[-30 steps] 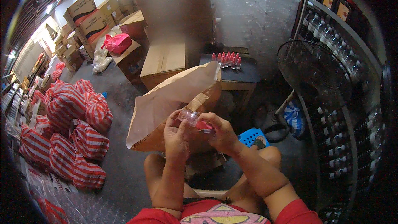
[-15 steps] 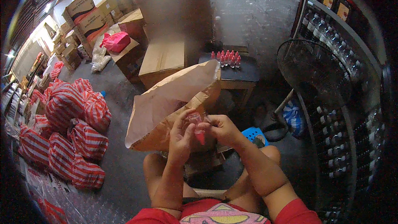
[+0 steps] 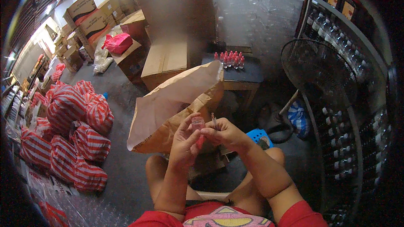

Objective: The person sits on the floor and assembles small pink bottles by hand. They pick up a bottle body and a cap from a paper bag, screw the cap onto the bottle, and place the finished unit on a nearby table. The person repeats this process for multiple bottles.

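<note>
Between the fingers of my left hand (image 3: 183, 142) is a small clear bottle (image 3: 198, 122), held upside down with its red pointed cap (image 3: 200, 142) toward me. My right hand (image 3: 227, 133) is closed beside it, its fingertips close to the bottle. A thin, pale strip-like piece (image 3: 214, 121) stands up out of the right fingers; its kind is too small to make out. Just beyond both hands leans a large brown paper sack (image 3: 202, 101), its mouth wide and its lining whitish. What lies deep in the sack is hidden.
Several small red-capped bottles (image 3: 229, 60) stand on a dark low table (image 3: 252, 69). Red-and-white striped bags (image 3: 80, 143) are piled at left, cardboard boxes (image 3: 164, 61) behind. At right are a standing fan (image 3: 317, 69), bottle shelves (image 3: 341, 143) and a blue basket (image 3: 257, 135).
The bottle has tilted, so its base shows more clearly above my left fingers. My right hand has shifted slightly down, and the thin piece now sticks up from its fingers.
</note>
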Demonstrator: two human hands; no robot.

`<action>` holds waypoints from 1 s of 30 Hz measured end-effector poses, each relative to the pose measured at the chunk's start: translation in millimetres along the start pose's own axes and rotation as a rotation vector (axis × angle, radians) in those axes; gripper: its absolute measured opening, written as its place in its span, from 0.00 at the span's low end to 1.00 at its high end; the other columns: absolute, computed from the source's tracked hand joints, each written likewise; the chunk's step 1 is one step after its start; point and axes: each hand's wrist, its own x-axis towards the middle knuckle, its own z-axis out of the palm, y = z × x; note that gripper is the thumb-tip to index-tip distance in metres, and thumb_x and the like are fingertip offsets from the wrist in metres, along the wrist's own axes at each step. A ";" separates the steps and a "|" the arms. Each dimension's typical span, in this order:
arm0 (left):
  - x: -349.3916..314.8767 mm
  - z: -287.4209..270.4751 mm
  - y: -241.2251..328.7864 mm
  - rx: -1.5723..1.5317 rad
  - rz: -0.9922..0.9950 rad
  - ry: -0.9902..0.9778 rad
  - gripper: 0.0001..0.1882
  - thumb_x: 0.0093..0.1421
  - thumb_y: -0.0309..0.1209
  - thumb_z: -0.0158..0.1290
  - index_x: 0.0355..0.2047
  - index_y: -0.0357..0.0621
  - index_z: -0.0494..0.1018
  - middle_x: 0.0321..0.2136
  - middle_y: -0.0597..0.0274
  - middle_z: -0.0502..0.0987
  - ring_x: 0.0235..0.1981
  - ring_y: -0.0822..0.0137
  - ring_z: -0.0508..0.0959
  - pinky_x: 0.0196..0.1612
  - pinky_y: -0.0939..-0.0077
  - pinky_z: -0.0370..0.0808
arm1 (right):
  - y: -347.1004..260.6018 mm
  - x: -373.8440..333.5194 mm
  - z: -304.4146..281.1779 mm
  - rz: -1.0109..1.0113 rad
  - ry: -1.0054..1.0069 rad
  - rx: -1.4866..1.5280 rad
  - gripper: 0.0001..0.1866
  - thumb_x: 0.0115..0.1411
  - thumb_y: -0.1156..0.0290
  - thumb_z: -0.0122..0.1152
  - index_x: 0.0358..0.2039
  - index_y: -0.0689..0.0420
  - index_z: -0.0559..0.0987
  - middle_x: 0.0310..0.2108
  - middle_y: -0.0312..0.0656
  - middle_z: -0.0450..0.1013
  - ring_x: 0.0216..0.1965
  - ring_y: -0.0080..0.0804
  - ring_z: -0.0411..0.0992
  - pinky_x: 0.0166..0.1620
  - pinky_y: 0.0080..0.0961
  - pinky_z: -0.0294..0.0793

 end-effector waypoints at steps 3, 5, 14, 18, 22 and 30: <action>-2.2 2.2 2.0 -0.063 -0.033 0.099 0.18 0.61 0.25 0.47 0.52 0.41 0.63 0.40 0.61 0.71 0.38 0.72 0.74 0.38 0.82 0.74 | -2.2 -0.2 0.1 0.009 -0.022 0.002 0.13 0.60 0.64 0.56 0.21 0.55 0.72 0.16 0.24 0.60 0.17 0.11 0.54 0.20 0.13 0.51; 0.8 0.4 6.3 -0.134 -0.030 0.144 0.17 0.64 0.30 0.43 0.52 0.41 0.64 0.38 0.62 0.72 0.35 0.73 0.74 0.33 0.83 0.74 | 2.9 -1.3 -7.7 0.001 -0.026 0.046 0.13 0.60 0.63 0.56 0.20 0.55 0.72 0.16 0.24 0.59 0.17 0.11 0.53 0.20 0.13 0.51; 0.1 -13.8 27.7 0.099 -0.062 0.125 0.18 0.64 0.43 0.43 0.45 0.42 0.67 0.25 0.67 0.70 0.21 0.79 0.67 0.17 0.87 0.62 | -4.1 -8.9 -6.3 0.037 0.003 -0.232 0.16 0.59 0.64 0.57 0.15 0.52 0.68 0.14 0.22 0.55 0.16 0.10 0.51 0.20 0.14 0.48; 10.0 -28.0 9.8 0.142 0.004 0.115 0.19 0.62 0.46 0.45 0.43 0.43 0.67 0.27 0.65 0.71 0.22 0.76 0.69 0.19 0.84 0.64 | -8.2 -10.2 -6.5 0.111 -0.087 -0.184 0.16 0.59 0.64 0.56 0.16 0.52 0.69 0.14 0.22 0.55 0.17 0.10 0.51 0.20 0.14 0.47; 6.2 -16.8 35.9 -0.334 0.114 -0.001 0.19 0.62 0.47 0.45 0.42 0.44 0.68 0.34 0.62 0.73 0.32 0.68 0.74 0.34 0.74 0.75 | -9.1 -8.7 -4.8 0.124 -0.038 -0.216 0.18 0.60 0.63 0.56 0.14 0.51 0.65 0.14 0.21 0.54 0.16 0.09 0.49 0.19 0.15 0.45; 3.3 -25.9 47.6 -0.554 0.192 0.082 0.19 0.62 0.49 0.43 0.44 0.51 0.69 0.40 0.63 0.74 0.45 0.60 0.72 0.50 0.52 0.67 | -0.4 0.6 -8.2 0.161 -0.191 -0.243 0.16 0.60 0.58 0.55 0.19 0.53 0.71 0.18 0.21 0.59 0.20 0.11 0.54 0.22 0.15 0.51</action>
